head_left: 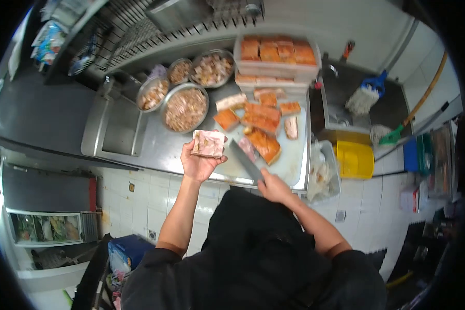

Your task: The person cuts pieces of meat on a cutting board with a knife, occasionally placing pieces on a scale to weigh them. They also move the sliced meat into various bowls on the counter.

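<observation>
Knife point(247, 163) is in the right hand point(275, 187), and the fingers of this hand are closed around the handle; the broad blade points forward, over the white board point(290, 164). The left hand point(202, 164) is turned palm up, its fingers bent at the sides of a pale block of meat point(208, 143), which it holds up near the front edge of the steel counter point(152, 142). Just beside the blade, a pink piece point(247, 149) lies on the board, next to a large brown-skinned piece point(265, 146). Farther away, more roasted pieces point(262, 119) lie there. To their left stands a metal bowl point(166, 123) with chopped meat. Behind the board, a clear container point(274, 68) holds many roasted slabs point(278, 50).
</observation>
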`<move>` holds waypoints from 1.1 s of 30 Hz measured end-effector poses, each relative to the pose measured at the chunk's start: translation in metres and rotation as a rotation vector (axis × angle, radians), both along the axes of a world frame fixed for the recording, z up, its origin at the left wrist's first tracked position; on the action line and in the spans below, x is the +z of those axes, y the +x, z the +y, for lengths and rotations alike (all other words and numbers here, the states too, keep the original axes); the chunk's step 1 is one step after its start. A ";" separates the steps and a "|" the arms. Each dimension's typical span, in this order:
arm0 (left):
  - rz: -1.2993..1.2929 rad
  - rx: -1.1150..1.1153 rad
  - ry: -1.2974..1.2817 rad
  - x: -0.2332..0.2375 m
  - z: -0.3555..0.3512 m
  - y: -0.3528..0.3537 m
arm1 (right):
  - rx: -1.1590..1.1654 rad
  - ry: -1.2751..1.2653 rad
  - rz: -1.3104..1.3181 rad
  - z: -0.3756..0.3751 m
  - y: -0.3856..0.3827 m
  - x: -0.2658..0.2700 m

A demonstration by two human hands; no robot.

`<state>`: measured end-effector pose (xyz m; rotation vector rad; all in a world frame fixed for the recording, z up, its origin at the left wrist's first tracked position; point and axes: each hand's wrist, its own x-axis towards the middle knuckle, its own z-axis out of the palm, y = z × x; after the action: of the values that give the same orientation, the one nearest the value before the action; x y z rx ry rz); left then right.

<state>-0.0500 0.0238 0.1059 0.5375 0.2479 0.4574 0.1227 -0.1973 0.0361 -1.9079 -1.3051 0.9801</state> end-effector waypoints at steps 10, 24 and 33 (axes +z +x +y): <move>-0.348 0.577 1.316 0.390 0.074 0.113 | 0.234 -0.097 -0.067 0.012 0.018 -0.052; 0.388 0.513 2.088 0.608 0.107 0.291 | 0.093 -0.048 -0.067 0.033 0.004 -0.034; 0.599 0.495 2.160 0.606 0.106 0.279 | 0.073 -0.065 -0.063 0.030 0.003 -0.024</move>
<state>0.2290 0.1300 0.7123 2.7922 0.3908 0.9433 0.1261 -0.1671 0.0121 -1.9665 -1.4036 1.0179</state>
